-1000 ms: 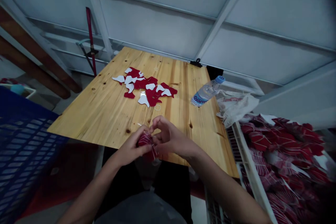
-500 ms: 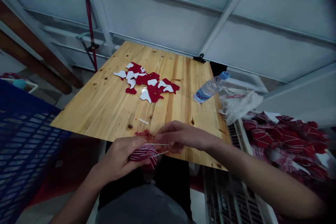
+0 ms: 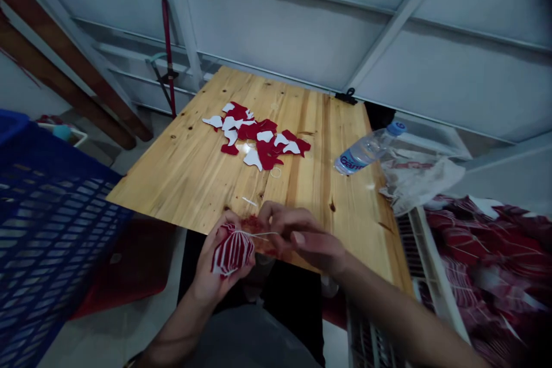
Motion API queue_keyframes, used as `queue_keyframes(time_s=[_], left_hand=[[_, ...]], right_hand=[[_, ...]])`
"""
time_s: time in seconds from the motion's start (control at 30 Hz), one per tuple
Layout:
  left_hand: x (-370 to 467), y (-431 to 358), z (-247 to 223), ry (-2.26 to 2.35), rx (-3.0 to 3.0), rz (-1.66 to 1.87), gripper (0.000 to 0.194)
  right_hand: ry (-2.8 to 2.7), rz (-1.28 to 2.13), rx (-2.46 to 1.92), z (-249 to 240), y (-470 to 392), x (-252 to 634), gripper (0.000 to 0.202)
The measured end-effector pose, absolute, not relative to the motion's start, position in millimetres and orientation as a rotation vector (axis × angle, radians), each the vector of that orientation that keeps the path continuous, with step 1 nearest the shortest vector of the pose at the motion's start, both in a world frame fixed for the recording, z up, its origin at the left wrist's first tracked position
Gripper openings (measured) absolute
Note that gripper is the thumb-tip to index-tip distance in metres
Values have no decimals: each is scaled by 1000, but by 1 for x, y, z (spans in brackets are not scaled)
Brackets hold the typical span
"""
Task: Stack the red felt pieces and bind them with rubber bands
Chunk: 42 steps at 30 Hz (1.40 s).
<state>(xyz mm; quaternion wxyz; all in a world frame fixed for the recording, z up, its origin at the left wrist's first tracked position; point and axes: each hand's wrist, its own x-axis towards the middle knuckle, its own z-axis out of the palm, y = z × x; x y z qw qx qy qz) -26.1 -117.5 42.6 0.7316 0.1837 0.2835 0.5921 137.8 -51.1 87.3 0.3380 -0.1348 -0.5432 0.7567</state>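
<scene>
My left hand [image 3: 211, 259] is closed around a red-and-white striped cloth bundle [image 3: 233, 252], whose stripes gather to a point near the fingertips. From that point a thin white string [image 3: 264, 234] stretches across to my right hand [image 3: 302, 233], whose curled fingers pinch its far end. Whether the string is a loop or a single strand is hard to tell. Below and between the hands, red crumbs or fibre scraps [image 3: 250, 223] lie at the table's near edge. Farther back on the wooden table [image 3: 172, 175] is a spread of red and white cut pieces [image 3: 267, 152].
A pale ring [image 3: 275, 172] lies in front of the cut pieces. A water bottle [image 3: 366, 149] leans at the table's right. Beyond it are a plastic bag [image 3: 418, 178] and a crate heaped with red striped bundles [image 3: 478, 253]. On the left stands a blue basket [image 3: 52, 213].
My left hand has turned, so the bundle's striped face now shows upward. My right hand has shifted slightly, still holding the string. The whole view has moved a little to the left.
</scene>
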Motion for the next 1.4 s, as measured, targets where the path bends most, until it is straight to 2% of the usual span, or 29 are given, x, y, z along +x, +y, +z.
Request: queue_keyframes(time_s=[0.07,0.2,0.37,0.5,0.7,0.83,0.97,1.2,1.3,1.4], left_hand=[[-19,-113,45,741,353,1316,39],[-6,-106,44,1056,384,1398,38],[5,-102,33,1512,651,1551,32],[5,-100,30,1719,891,1501,29],[-4,-99,33,1834,1145,1343,22],[-23,-101,36,1478,1155,1325,18],[-38,-102,35,1213,995,1188,29],[-25,-97,31,1466,1159,1352,26],[-17,-93,27,1543,1110,1469,26],[-11,-86,26,1672,944,1652,30]], right_hand=[[-1179,2039,-330,70,-62,133,28],[-894,2048,-421,52,-77,128,39],[-890,1996,-525,46,-79,128,48],[-958,1924,-538,37,-78,123,49],[-995,1746,-748,34,-77,108,21],[-1041,1787,-752,34,-74,107,21],[-1149,1801,-738,33,-73,110,20],[-1493,1457,-923,49,-79,113,4],[-1515,1418,-949,51,-84,106,14],[-1457,1248,-1030,41,-90,91,11]])
